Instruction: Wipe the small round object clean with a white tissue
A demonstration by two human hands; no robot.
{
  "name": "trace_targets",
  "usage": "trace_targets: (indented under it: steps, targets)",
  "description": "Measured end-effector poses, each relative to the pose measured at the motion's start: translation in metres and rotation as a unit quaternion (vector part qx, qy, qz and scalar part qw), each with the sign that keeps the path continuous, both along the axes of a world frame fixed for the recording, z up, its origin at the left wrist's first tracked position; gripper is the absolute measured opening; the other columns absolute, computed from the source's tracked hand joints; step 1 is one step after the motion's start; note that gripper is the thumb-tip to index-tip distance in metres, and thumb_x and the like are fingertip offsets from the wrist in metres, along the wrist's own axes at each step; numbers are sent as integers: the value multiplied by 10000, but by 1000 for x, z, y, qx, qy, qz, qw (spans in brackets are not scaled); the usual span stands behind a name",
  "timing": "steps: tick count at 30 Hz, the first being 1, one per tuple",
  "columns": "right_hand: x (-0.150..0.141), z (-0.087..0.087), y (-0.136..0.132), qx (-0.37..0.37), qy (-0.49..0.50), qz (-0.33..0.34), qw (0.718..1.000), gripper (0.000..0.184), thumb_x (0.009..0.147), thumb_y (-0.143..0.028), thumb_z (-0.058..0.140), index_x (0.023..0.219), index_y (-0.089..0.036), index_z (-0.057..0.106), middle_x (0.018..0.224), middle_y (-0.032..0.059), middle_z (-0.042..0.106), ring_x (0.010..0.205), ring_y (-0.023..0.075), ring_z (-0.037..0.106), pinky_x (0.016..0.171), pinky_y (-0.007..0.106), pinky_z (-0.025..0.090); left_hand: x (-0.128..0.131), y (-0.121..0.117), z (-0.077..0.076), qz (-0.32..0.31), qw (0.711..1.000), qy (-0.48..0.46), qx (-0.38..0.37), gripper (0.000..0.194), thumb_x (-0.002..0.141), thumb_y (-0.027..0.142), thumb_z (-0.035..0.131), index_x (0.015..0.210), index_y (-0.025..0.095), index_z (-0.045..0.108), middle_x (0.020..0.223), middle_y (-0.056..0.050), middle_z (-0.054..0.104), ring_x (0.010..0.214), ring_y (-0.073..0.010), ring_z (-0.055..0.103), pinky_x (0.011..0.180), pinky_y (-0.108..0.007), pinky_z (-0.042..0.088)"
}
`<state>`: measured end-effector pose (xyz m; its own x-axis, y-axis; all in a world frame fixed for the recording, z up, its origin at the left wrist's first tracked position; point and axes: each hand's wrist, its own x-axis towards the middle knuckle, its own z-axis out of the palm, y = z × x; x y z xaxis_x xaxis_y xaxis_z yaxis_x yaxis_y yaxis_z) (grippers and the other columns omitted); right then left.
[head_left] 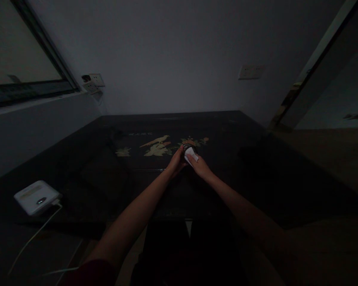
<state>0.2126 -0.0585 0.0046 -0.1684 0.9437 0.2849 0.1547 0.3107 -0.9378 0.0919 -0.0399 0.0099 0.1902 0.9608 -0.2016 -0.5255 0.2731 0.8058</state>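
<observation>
Both hands meet above the middle of a dark, glossy table (pixel 86 159). My left hand (pixel 176 162) is closed around the side of a small dark object (pixel 186 145) with a shiny, rounded rim; its kind is hard to make out in the dim light. A folded white tissue or cloth (pixel 191 153) is pinched in my right hand (pixel 200 166) and lies against that object. The fingers beneath are partly hidden. Just behind the hands, the tabletop shows a decoration of a bird and flowers (pixel 156 147).
On the table's left end rests a white box-shaped device (pixel 37 197) with a cable (pixel 32 237) trailing off the front edge. Wall sockets (pixel 251 72) and a plugged-in adapter (pixel 91 86) are on the walls behind. A window (pixel 24 47) is at upper left.
</observation>
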Motion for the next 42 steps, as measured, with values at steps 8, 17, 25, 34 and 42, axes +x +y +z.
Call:
trace_targets:
  steps: [8,17,25,34,42]
  targets:
    - [4,14,-11,180,-367,12,912,306,971,-280,384,1100,-141,624,1196,145,618,1119,230,549,1001,393,412,-3,6,-4,-24,998,-58,11,386,922,453,471,1009,132,668,889,-74,706,753,-150,653,707,-247,515]
    - [11,35,-25,250,-538,-9,805,393,920,-108,387,1258,-179,573,1288,159,582,1234,284,483,1098,681,132,-1,7,-7,-52,994,-87,31,440,930,489,436,1036,130,668,948,-92,708,887,-186,659,845,-290,491]
    - [1,29,-31,267,-538,-70,796,419,921,-90,338,1268,-140,567,1326,189,563,1252,298,479,1097,715,35,1,9,-8,-50,995,-86,32,451,945,474,405,997,122,683,932,-89,713,912,-186,656,894,-286,469]
    - [2,22,-24,181,-472,-44,862,426,905,-95,389,1297,-177,533,1339,147,555,1251,280,476,1097,645,213,1,6,-3,-39,997,-67,18,438,935,480,428,1031,133,677,969,-94,714,972,-202,654,905,-305,478]
    - [-4,4,-7,164,-252,-1,954,347,961,-238,376,1212,-160,603,1273,141,596,1204,214,536,1048,371,395,-1,3,1,-19,998,-59,6,427,940,464,428,1063,134,669,912,-79,718,824,-165,669,797,-272,519]
